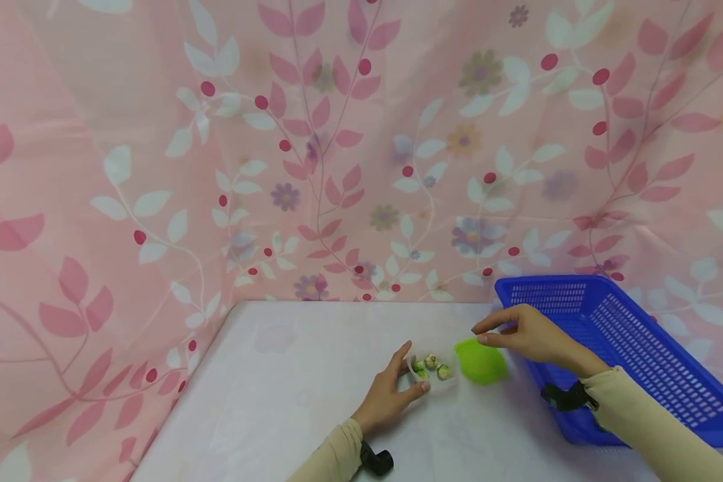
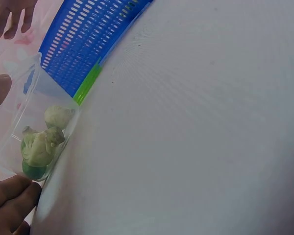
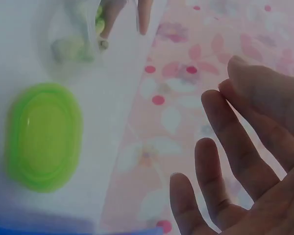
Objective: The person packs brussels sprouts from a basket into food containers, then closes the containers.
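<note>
A small clear plastic container (image 1: pixel 447 384) sits on the white-covered table with several Brussels sprouts (image 1: pixel 431 362) inside. My left hand (image 1: pixel 389 393) holds it from the left, thumb at the near side and fingers at the far side. The left wrist view shows the sprouts through the see-through wall of the container (image 2: pixel 17 128). Just right of the container lies a bright green oval lid (image 1: pixel 483 363), seen whole in the right wrist view as a rounded lid (image 3: pixel 45 138). Above it hovers my right hand (image 1: pixel 525 337), its fingers loosely bent with nothing in them.
A large blue perforated basket (image 1: pixel 557 302) stands at the right end of the table, under my right forearm. Something small and green shows near its front corner, mostly hidden by the sleeve. A pink floral curtain (image 1: pixel 337 167) hangs behind the table and on its left.
</note>
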`<state>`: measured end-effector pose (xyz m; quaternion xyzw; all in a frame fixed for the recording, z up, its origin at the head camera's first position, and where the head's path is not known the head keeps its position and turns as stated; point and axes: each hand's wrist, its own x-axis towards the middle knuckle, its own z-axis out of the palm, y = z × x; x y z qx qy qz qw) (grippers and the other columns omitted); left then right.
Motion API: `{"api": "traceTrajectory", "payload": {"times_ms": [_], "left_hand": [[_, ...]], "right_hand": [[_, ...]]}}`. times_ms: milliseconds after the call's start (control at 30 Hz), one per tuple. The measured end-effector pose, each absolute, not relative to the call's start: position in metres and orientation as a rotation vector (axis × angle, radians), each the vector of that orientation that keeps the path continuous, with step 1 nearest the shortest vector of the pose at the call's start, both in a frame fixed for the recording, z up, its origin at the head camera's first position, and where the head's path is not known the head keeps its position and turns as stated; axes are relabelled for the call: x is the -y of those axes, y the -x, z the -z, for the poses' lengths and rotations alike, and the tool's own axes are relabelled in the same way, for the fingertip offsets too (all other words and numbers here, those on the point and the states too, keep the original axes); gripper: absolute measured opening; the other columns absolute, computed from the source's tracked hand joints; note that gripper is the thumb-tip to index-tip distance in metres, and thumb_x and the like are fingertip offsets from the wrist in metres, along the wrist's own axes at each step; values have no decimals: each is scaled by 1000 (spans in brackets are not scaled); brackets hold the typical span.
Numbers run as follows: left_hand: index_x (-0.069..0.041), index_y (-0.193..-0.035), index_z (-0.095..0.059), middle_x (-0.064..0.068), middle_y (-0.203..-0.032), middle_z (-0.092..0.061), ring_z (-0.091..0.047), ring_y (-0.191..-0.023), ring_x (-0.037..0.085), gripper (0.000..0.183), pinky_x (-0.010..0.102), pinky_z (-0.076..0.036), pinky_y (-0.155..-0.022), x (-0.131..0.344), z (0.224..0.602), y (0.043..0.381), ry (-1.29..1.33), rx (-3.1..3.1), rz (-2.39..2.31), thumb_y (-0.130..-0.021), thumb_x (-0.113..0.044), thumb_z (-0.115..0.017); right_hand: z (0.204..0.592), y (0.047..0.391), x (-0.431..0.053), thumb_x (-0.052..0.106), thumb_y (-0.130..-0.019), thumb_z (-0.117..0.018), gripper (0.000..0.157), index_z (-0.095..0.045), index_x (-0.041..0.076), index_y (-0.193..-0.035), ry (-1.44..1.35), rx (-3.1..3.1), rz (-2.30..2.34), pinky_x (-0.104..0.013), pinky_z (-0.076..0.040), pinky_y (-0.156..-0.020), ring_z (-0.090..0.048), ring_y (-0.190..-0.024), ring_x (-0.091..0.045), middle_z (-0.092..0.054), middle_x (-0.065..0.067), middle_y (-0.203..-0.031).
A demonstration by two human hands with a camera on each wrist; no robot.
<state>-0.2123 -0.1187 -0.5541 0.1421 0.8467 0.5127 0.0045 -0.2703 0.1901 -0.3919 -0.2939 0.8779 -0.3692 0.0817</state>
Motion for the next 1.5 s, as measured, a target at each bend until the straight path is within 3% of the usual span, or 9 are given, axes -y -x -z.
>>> {"api": "traceTrajectory", "payload": {"times_ms": [233, 467, 633, 867, 933, 1167, 1233, 1400, 1500], "left_hand": [[-26, -170, -23, 21, -156, -56, -54, -146, 33, 88, 63, -38, -120, 120, 557, 212, -434, -2645, -1601, -100, -51, -70], [-26, -170, -24, 23, -156, -55, -54, -146, 35, 88, 64, -37, -120, 121, 557, 209, -421, -2647, -1602, -100, -51, -70], [-25, -170, -25, 24, -155, -56, -54, -146, 35, 88, 65, -36, -121, 121, 556, 209, -414, -2644, -1620, -100, -50, -71], [-25, -170, -25, 23, -155, -56, -53, -147, 36, 87, 66, -36, -120, 122, 555, 206, -409, -2645, -1617, -100, -49, -72], [-26, -170, -25, 23, -156, -55, -53, -147, 36, 87, 66, -36, -120, 121, 554, 206, -406, -2642, -1617, -100, -49, -71], [-25, -170, -25, 23, -156, -55, -52, -148, 36, 87, 66, -35, -121, 121, 555, 206, -413, -2632, -1624, -100, -49, -71], [-26, -170, -24, 23, -157, -55, -52, -148, 35, 87, 65, -36, -121, 121, 555, 206, -412, -2633, -1616, -100, -50, -70], [-28, -170, -23, 21, -158, -53, -51, -149, 33, 88, 64, -35, -122, 120, 556, 207, -400, -2624, -1611, -100, -54, -69], [-28, -171, -22, 22, -159, -52, -51, -149, 33, 88, 64, -35, -122, 120, 556, 208, -402, -2623, -1611, -100, -55, -68]], "right_hand": [[392, 267, -215, 34, -99, -77, 25, -82, 22, -121, 706, -2686, 1156, -24, -59, -86, -73, -115, -19, -78, -6, -125], [399, 268, -239, 37, -98, -78, 40, -76, 17, -132, 594, -2789, 1124, -40, -62, -86, -72, -115, -34, -72, -17, -135], [408, 271, -254, 37, -99, -77, 45, -72, 13, -137, 558, -2825, 1104, -31, -57, -85, -69, -119, -37, -71, -18, -137], [425, 276, -269, 28, -101, -75, 48, -65, 3, -142, 536, -2790, 1025, -56, -59, -91, -68, -116, -40, -68, -25, -138], [431, 279, -275, 19, -99, -76, 48, -65, -2, -140, 577, -2735, 1008, -54, -60, -92, -69, -115, -41, -68, -27, -137], [449, 287, -295, 4, -88, -81, 49, -64, -16, -129, 753, -2505, 906, -28, -62, -79, -74, -102, -35, -74, -25, -120], [452, 288, -298, 3, -84, -82, 50, -65, -17, -127, 764, -2484, 854, -29, -61, -79, -74, -99, -31, -75, -20, -116], [455, 287, -300, -1, -79, -82, 48, -67, -16, -123, 753, -2484, 744, -46, -63, -82, -72, -98, -30, -76, -15, -110], [456, 286, -302, -1, -80, -80, 31, -72, -8, -109, 770, -2443, 750, -43, -63, -73, -70, -88, -22, -75, -10, -100]]}}
